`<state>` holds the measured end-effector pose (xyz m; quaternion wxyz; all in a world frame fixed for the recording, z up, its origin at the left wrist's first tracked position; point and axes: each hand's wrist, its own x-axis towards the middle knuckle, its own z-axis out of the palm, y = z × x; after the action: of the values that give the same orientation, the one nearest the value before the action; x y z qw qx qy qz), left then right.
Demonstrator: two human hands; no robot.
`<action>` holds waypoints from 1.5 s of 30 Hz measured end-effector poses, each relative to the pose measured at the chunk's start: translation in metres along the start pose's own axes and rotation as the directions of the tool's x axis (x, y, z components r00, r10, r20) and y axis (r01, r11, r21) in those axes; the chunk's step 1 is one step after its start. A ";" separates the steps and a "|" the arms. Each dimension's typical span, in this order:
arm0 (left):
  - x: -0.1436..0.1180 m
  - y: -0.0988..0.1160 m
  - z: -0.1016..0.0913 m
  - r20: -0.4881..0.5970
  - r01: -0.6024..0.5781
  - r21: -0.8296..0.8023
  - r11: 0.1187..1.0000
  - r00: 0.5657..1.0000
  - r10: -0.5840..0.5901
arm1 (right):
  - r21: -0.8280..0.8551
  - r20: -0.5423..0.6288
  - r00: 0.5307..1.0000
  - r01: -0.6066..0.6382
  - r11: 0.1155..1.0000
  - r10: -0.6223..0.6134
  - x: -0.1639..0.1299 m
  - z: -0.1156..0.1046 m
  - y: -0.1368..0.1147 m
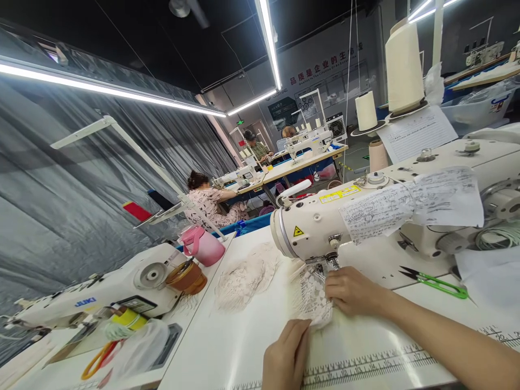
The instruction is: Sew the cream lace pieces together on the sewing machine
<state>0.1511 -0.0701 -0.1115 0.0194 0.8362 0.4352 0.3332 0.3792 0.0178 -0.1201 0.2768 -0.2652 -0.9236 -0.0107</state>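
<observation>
A piece of pale lace fabric (pixel 311 295) lies under the needle area of a white sewing machine (pixel 309 227). My left hand (pixel 286 352) grips the lace's near edge, thumb and fingers pressed together. Close beside the presser foot, my right hand (pixel 353 290) is closed on the right side of the same piece, its fingers curled at the edge. The needle itself is too small to make out. Left of the machine head, a loose heap of similar lace (pixel 246 279) rests on the white tabletop (pixel 219 346).
Green-handled thread snips (pixel 441 284) lie right of my right hand. A printed ruler (pixel 365 365) runs along the table's near edge. To the left stand a pink cup (pixel 203 245), a brown container (pixel 187 277) and another sewing machine (pixel 109 290). Thread cones (pixel 404 67) rise behind; people sit farther back.
</observation>
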 end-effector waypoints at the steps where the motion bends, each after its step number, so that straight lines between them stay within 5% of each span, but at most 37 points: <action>1: 0.002 0.001 -0.001 -0.003 0.025 -0.033 0.999 1.000 -0.025 | 0.015 -0.004 1.000 0.018 1.000 -0.018 0.001 -0.003 -0.002; 6: 0.013 0.004 -0.006 0.013 0.075 -0.061 0.995 0.997 -0.074 | 0.046 0.022 0.996 0.083 0.995 -0.084 0.004 -0.016 -0.012; 13: 0.023 0.006 -0.014 0.110 0.086 0.029 0.996 0.990 -0.089 | -0.142 -0.005 0.997 0.076 0.987 -0.078 0.005 -0.005 -0.008; 19: 0.028 0.009 -0.012 0.119 -0.114 0.309 0.944 0.990 0.081 | -0.194 -0.144 0.977 0.128 0.973 -0.157 0.003 -0.002 -0.008; 23: 0.032 0.008 -0.008 0.098 -0.147 0.405 0.902 0.988 0.117 | -0.174 -0.162 0.972 0.142 0.975 -0.171 0.003 -0.002 -0.009; 31: 0.033 0.006 -0.011 0.013 -0.172 0.280 0.944 0.984 0.175 | -0.151 -0.169 0.970 0.149 0.977 -0.174 0.004 -0.002 -0.010; 38: 0.039 0.011 -0.009 0.059 0.077 -0.083 0.994 0.996 -0.072 | -0.132 -0.181 0.967 0.154 0.979 -0.177 0.004 -0.001 -0.010; 45: 0.061 0.016 -0.008 0.248 0.404 -0.283 0.870 0.907 -0.340 | -0.111 -0.174 0.968 0.165 0.980 -0.182 0.004 -0.002 -0.010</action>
<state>0.1822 -0.0367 -0.0667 0.2637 0.7491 0.5232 0.3091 0.3725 0.0113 -0.1152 0.3455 -0.1940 -0.9123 -0.1034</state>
